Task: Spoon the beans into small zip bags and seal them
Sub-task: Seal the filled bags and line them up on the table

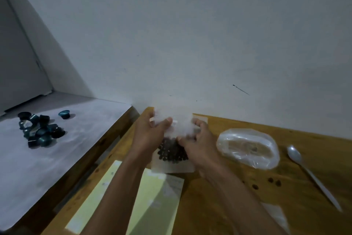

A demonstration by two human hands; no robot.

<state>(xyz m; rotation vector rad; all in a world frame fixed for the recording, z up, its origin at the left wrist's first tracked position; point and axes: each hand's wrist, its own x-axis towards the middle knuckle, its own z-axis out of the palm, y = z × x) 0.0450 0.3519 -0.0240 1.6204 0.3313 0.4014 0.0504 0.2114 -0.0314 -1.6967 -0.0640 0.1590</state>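
A small clear zip bag (pixel 176 126) with dark beans (pixel 171 152) in its lower half stands near the back of the wooden table (pixel 247 193). My left hand (pixel 150 135) pinches the bag's top edge on the left. My right hand (pixel 200 143) grips the bag on its right side, fingers curled over it. A larger clear plastic bag (pixel 247 148) lies crumpled to the right. Beyond it a white plastic spoon (pixel 312 173) lies on the table with nothing in its bowl. A few loose beans (pixel 270 180) sit on the wood between bag and spoon.
Pale yellow sheets (pixel 152 202) lie under my left forearm. A second, lower table with a white cover (pixel 57 151) on the left carries several dark teal caps (pixel 41 132). A white wall stands right behind the table. Another flat clear bag (pixel 276 213) lies near the front right.
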